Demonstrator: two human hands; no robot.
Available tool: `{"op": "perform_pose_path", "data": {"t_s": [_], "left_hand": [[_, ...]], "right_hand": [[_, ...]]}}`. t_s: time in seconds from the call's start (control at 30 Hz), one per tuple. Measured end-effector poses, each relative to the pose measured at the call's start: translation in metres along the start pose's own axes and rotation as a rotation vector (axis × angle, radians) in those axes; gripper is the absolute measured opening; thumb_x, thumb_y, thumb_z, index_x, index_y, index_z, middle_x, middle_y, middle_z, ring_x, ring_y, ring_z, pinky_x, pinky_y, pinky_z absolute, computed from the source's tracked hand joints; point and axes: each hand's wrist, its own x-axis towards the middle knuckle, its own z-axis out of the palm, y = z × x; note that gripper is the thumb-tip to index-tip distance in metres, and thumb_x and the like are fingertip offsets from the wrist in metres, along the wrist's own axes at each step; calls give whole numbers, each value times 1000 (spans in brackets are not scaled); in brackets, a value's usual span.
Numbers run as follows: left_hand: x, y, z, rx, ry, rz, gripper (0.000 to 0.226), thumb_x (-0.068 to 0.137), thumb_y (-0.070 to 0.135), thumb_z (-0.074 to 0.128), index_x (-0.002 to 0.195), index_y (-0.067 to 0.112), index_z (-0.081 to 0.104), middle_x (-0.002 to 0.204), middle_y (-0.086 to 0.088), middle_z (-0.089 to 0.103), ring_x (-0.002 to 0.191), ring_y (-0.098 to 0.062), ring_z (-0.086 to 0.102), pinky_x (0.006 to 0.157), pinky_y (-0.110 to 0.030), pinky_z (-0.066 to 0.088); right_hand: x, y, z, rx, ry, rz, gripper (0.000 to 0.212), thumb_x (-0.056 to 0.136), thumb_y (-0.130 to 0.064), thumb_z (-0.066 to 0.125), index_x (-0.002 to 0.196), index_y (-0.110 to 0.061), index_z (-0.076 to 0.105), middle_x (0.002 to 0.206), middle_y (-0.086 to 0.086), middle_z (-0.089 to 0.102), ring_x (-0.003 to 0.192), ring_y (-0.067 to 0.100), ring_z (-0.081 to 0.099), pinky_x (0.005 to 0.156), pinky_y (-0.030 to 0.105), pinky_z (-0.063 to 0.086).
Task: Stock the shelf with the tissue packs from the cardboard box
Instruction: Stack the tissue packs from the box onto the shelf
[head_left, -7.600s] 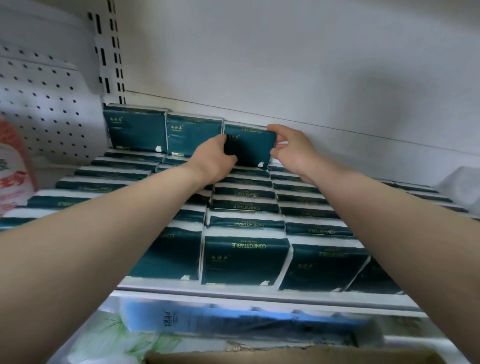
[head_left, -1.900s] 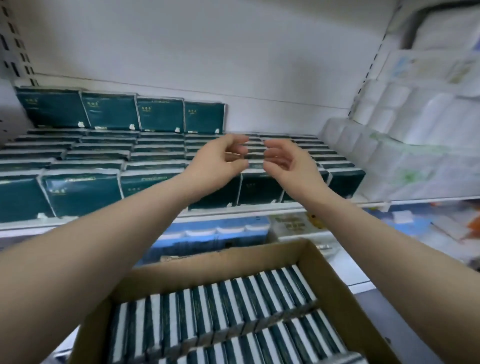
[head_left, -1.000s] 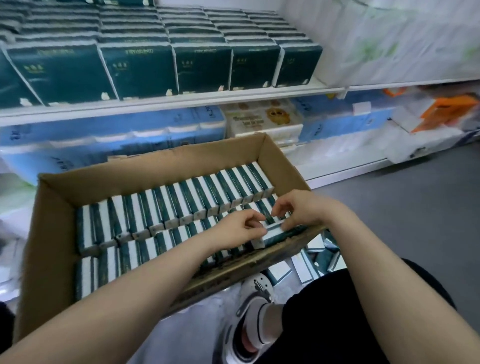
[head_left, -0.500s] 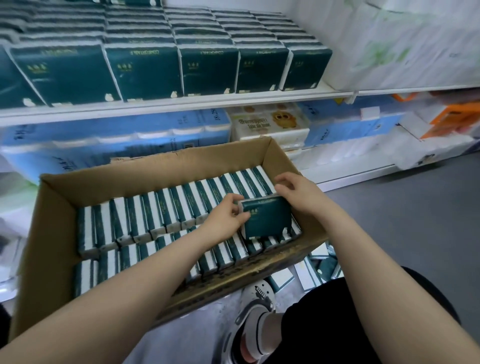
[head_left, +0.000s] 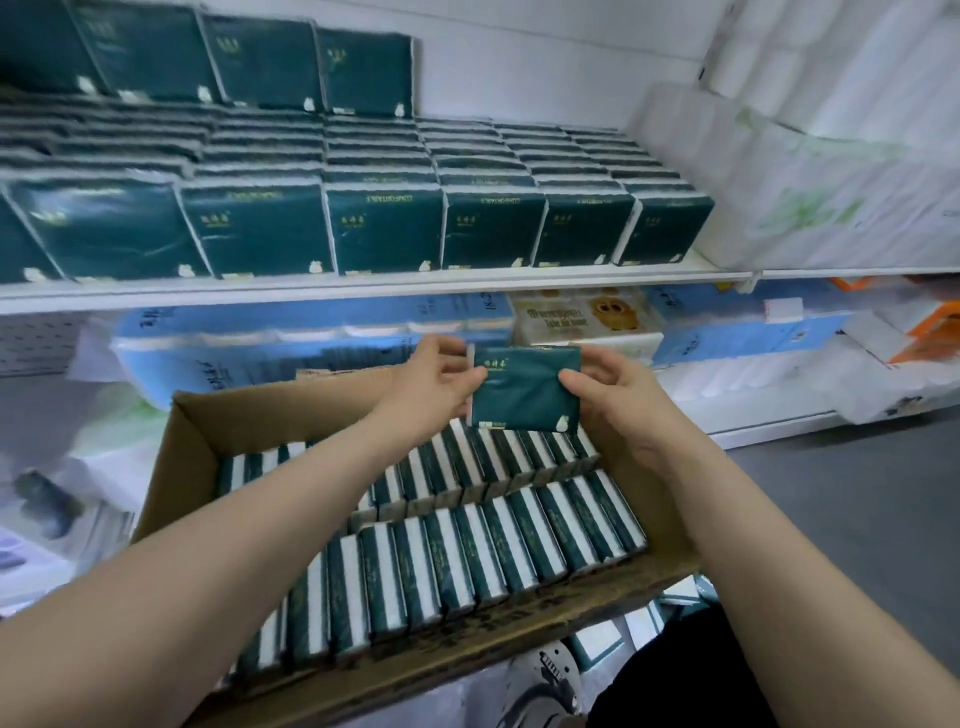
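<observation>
Above cardboard box (head_left: 249, 415), both hands, left (head_left: 434, 382), right (head_left: 621, 402), pinching tissue pack (head_left: 522, 387).

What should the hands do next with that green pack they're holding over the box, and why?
Probably lift the tissue pack up to the shelf, beside the last pack in the back top row. Both the left hand and right hand hold it clear above the cardboard box, and that row stops partway along.
</observation>
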Motion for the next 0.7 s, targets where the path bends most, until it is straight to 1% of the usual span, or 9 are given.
{"op": "perform_pose_path", "data": {"t_s": [0.07, 0.1, 0.17, 0.27, 0.33, 0.43, 0.53, 0.6, 0.7], "left_hand": [[4, 13, -12, 92, 42, 80, 25, 93, 27, 63, 113, 20, 49, 118, 0, 59, 107, -18, 61, 95, -41, 51], [6, 21, -19, 110, 59, 119, 23, 92, 29, 64, 109, 22, 51, 116, 2, 60, 105, -19, 62, 95, -43, 51], [9, 39, -30, 86, 73, 172, 22, 90, 28, 65, 109, 23, 53, 113, 2, 61, 99, -21, 66, 90, -47, 54], [15, 70, -44, 93, 96, 261, 27, 90, 25, 66, 113, 19, 53, 106, 0, 59, 94, -22, 67, 85, -44, 57], [22, 91, -52, 94, 108, 310, 30, 90, 23, 66, 116, 17, 53, 103, 0, 57, 94, -23, 65, 86, -43, 57], [40, 118, -64, 89, 138, 346, 29, 89, 20, 68, 115, 18, 54, 97, 3, 57, 87, -20, 63, 88, -48, 55], [63, 138, -74, 98, 166, 386, 25, 88, 18, 69, 109, 23, 57, 99, 3, 61, 93, -20, 64, 94, -47, 53], [80, 149, -80, 101, 169, 396, 25, 88, 16, 68, 110, 22, 58, 106, 0, 65, 100, -21, 65, 96, -45, 52], [107, 162, -89, 111, 175, 401, 27, 90, 12, 64, 115, 18, 58, 112, -2, 66, 104, -21, 66, 96, -44, 52]], "right_hand": [[4, -17, 4, 27, 7, -39, 33, 95, -13, 65, 127, -16, 59, 109, 3, 72, 95, 17, 73, 72, 27, 57], [7, -27, 5, 20, 9, -68, 32, 94, -13, 65, 126, -16, 59, 108, 2, 73, 96, 18, 72, 72, 27, 58], [12, -48, 5, 0, 10, -142, 31, 94, -13, 65, 125, -15, 61, 107, 0, 74, 101, 19, 71, 80, 33, 59], [21, -84, 2, -40, -9, -234, 31, 95, -14, 64, 126, -16, 60, 103, 0, 75, 99, 17, 72, 86, 35, 58], [28, -110, -1, -65, -8, -296, 30, 94, -17, 66, 123, -17, 62, 103, -2, 76, 99, 16, 72, 85, 35, 57], [44, -145, -4, -97, -12, -346, 29, 92, -18, 68, 121, -19, 64, 103, -2, 76, 97, 16, 72, 82, 33, 57], [66, -171, -6, -147, 2, -375, 26, 91, -17, 70, 117, -20, 67, 102, -4, 76, 97, 13, 72, 84, 32, 55], [83, -185, -4, -163, 39, -403, 25, 90, -14, 71, 114, -19, 67, 99, -4, 76, 92, 9, 71, 76, 25, 54], [110, -204, 2, -152, 112, -430, 32, 88, -8, 72, 118, -14, 62, 96, -3, 73, 82, 4, 70, 67, 17, 52]]}}
